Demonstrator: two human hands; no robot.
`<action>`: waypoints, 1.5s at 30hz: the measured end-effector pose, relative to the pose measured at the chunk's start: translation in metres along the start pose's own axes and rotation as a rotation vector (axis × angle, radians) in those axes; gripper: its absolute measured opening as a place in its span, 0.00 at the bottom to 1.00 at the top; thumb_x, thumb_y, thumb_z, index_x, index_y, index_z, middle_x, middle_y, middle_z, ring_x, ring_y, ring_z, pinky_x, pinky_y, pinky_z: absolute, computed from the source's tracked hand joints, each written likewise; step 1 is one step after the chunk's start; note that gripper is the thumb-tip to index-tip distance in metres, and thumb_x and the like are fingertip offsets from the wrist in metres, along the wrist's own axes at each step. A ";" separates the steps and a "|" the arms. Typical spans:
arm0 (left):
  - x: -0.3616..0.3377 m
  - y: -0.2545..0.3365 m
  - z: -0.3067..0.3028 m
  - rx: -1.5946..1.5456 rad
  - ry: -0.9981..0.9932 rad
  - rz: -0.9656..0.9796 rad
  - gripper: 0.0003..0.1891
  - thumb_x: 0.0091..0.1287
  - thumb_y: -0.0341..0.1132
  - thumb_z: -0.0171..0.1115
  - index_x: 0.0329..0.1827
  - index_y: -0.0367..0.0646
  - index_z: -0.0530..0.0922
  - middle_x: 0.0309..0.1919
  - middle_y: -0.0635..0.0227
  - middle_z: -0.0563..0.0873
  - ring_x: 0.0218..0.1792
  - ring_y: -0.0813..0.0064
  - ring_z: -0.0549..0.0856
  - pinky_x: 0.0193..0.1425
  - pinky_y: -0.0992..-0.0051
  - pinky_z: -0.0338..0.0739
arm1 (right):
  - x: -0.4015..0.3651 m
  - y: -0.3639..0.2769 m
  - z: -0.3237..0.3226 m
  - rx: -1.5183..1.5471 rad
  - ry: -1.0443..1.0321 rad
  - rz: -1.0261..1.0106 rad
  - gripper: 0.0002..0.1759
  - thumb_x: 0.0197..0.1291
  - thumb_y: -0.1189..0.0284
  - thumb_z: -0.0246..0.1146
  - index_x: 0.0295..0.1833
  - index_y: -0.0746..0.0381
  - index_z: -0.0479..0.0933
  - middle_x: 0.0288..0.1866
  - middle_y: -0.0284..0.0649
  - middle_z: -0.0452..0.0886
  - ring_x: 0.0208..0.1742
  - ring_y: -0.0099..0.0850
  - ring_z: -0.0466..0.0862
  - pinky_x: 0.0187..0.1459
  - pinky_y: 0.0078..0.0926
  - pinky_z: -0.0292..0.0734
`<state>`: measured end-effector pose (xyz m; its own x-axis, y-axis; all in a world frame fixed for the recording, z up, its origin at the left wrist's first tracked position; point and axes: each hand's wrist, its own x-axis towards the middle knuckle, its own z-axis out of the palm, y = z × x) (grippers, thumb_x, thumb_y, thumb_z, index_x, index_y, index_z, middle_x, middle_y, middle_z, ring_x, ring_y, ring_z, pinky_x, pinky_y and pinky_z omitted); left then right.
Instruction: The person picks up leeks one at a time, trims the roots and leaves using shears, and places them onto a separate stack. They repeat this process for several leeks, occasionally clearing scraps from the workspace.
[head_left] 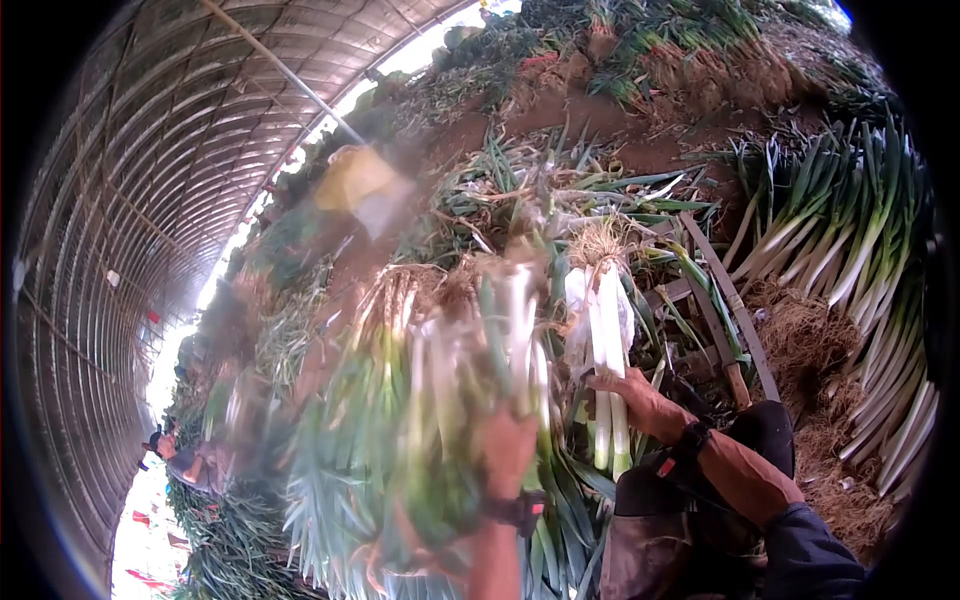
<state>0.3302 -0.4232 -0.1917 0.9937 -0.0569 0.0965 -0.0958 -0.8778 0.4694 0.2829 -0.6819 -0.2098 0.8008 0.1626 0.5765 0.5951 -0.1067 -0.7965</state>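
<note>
My right hand (645, 402) is closed round the white stems of a few leeks (609, 335), whose bushy roots point up. To its left, my left hand (508, 450) is smeared and lies over other leek stems (520, 320); its fingers cannot be made out. More leeks with brown roots (395, 290) lie left of it, their green leaves (350, 480) spreading downward. Dark bands circle both wrists.
Leeks (850, 220) are piled at the right, beside brown roots (815, 340). A flat curved strip (735, 300) stands near my knee. Green bundles (690, 50) lie at the back. Another person (195, 465) is at far left, under the arched roof (150, 150).
</note>
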 end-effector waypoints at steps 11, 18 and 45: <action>-0.010 0.034 -0.041 0.372 0.044 -0.036 0.18 0.69 0.43 0.61 0.53 0.40 0.83 0.46 0.45 0.87 0.48 0.48 0.87 0.53 0.54 0.80 | -0.011 0.025 0.004 0.177 -0.071 0.024 0.24 0.55 0.86 0.58 0.60 0.66 0.80 0.59 0.55 0.83 0.61 0.50 0.82 0.63 0.43 0.76; 0.028 -0.068 -0.069 0.352 0.107 -0.228 0.18 0.56 0.39 0.69 0.43 0.34 0.83 0.37 0.45 0.89 0.41 0.48 0.89 0.51 0.55 0.81 | -0.015 0.026 0.008 0.220 -0.071 0.122 0.29 0.54 0.89 0.51 0.63 0.66 0.79 0.63 0.56 0.81 0.67 0.50 0.79 0.71 0.44 0.71; -0.087 0.031 0.000 -0.285 -0.415 -0.032 0.23 0.72 0.43 0.57 0.67 0.41 0.75 0.55 0.40 0.83 0.58 0.40 0.82 0.63 0.56 0.76 | -0.017 0.031 0.005 -0.138 -0.163 0.208 0.26 0.63 0.87 0.52 0.66 0.64 0.77 0.67 0.57 0.78 0.74 0.51 0.74 0.77 0.46 0.67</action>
<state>0.2407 -0.4455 -0.1850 0.9303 -0.2669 -0.2515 -0.0195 -0.7209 0.6928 0.2876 -0.6829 -0.2448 0.8916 0.2774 0.3579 0.4321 -0.2847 -0.8557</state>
